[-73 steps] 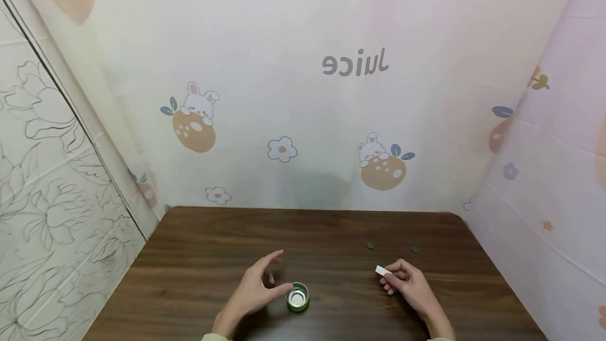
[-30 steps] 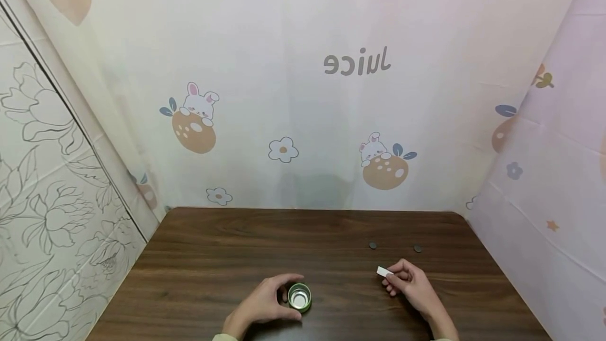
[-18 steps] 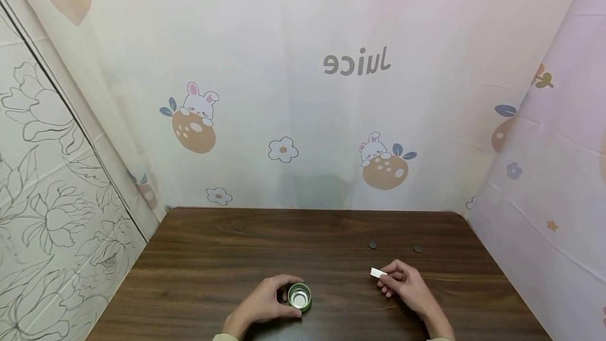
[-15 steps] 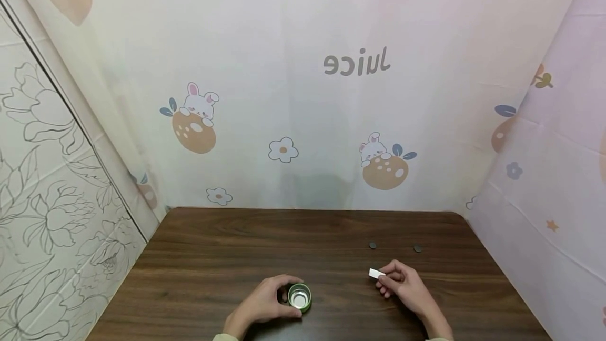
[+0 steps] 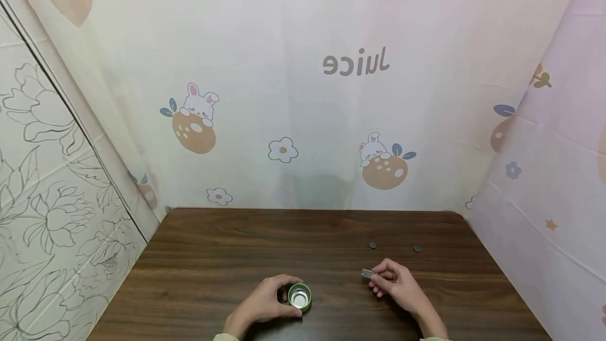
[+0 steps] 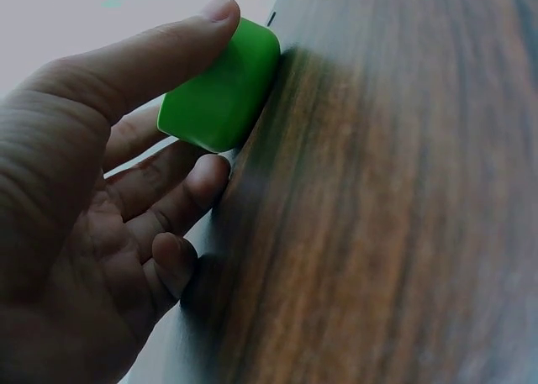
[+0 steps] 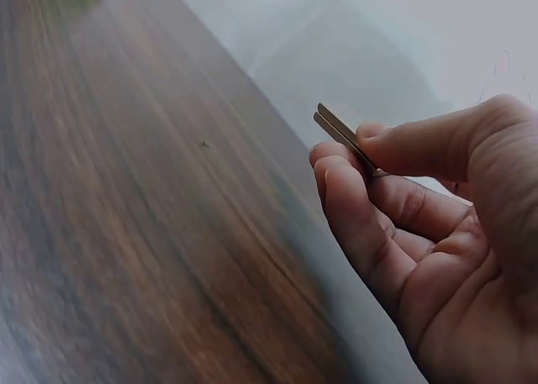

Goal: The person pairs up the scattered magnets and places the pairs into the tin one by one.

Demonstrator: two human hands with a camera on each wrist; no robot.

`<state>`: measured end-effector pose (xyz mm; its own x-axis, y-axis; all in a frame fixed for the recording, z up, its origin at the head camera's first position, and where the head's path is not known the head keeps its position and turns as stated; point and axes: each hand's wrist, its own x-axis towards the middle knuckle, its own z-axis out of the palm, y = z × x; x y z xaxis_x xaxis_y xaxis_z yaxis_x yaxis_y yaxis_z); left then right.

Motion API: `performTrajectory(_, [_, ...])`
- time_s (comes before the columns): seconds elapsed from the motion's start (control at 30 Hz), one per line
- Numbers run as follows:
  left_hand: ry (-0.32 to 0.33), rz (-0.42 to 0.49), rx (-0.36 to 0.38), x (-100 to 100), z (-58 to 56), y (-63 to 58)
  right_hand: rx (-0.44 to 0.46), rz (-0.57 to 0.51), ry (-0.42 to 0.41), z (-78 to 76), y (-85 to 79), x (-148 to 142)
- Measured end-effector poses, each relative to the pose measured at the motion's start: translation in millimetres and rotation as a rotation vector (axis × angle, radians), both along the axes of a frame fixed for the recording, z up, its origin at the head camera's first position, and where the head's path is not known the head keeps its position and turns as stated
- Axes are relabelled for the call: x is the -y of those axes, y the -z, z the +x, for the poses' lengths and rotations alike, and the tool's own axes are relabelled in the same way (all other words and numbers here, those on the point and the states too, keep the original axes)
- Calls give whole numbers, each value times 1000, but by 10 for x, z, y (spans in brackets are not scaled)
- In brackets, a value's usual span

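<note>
A small round tin point(image 5: 307, 307), green outside and silvery inside, stands on the table. My left hand point(image 5: 262, 300) holds it from the left, thumb at the near side and fingers at the far side. In the left wrist view the thumb lies against the green tin wall point(image 6: 227, 90), and the lower fingers are loosely bent. To the right, my right hand point(image 5: 396, 287) pinches a small flat metal piece point(image 5: 366, 273) between thumb and fingers, above the tabletop. From the right wrist view this metal piece point(image 7: 340, 136) shows two thin strips with a narrow gap; its far end is hidden.
Two small dark discs point(image 5: 372, 245) lie apart on the brown wooden table point(image 5: 236, 236), beyond my right hand. Printed curtains point(image 5: 284, 93) hang along the table's back and right sides. Another curtain with flower drawings point(image 5: 57, 209) hangs at the left.
My left hand has come round the tin from a looser pose and then stayed still. My right hand has moved left with the metal piece, whose face has turned from bright white to grey.
</note>
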<state>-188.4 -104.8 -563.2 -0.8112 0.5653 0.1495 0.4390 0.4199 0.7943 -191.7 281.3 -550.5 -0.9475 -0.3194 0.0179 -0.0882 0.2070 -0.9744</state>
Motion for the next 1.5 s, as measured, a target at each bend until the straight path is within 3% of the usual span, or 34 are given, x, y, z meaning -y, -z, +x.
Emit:
performTrajectory(0.27, [4,10,29,-2,-8,3,-30,3,-37,-2,-13,82])
performTrajectory(1.5, [9,30,8,12,-13,2,-93,13,-180,-34,-83,365])
